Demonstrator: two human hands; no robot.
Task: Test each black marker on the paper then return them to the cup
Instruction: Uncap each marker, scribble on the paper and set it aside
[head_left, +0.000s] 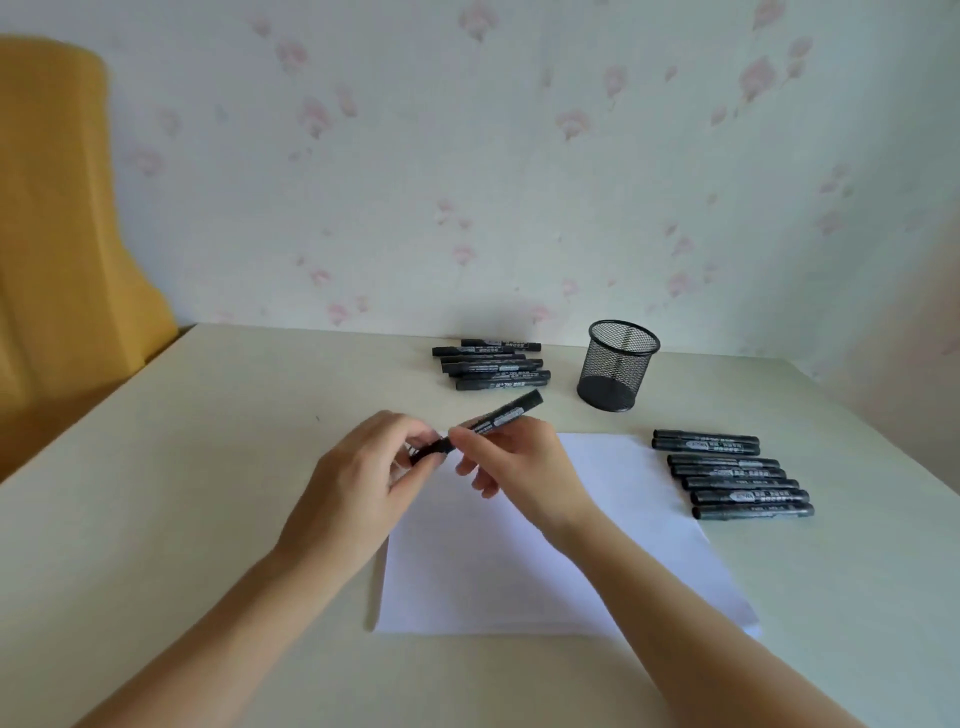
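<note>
Both hands meet over the far-left corner of the white paper (545, 540), sharing one black marker (498, 418). Right hand (519, 467) has thumb & index pinched round the barrel near its middle; the other fingers curl loosely under, not touching the pen as far as I can see. Left hand (363, 478) is closed on the marker's near end, fingertips wrapped round what looks like the cap (428, 451). Can't tell if the cap is seated or partly off, fingers hide the joint. Marker is tilted, its free end pointing up toward approx 2 o'clock, clear of the sheet.

Paper lies flat on the beige table (208, 467), no marks visible on it.

Black mesh cup (618, 366) stands upright at approx 1 o'clock from the hands, well apart from them; nothing shows inside through the mesh.

Two lots of markers lie on the table, all roughly crosswise:
- far group (493, 366) at 12 o'clock, just left of the cup, bunched together w/ some touching
- right group (732, 474) at 3 o'clock, a row just beside the paper's right edge, the two farthest ones a little apart from the rest

Floral wallpaper (519, 156) behind the table; an orange-yellow chair back (62, 234) at 10 o'clock
</note>
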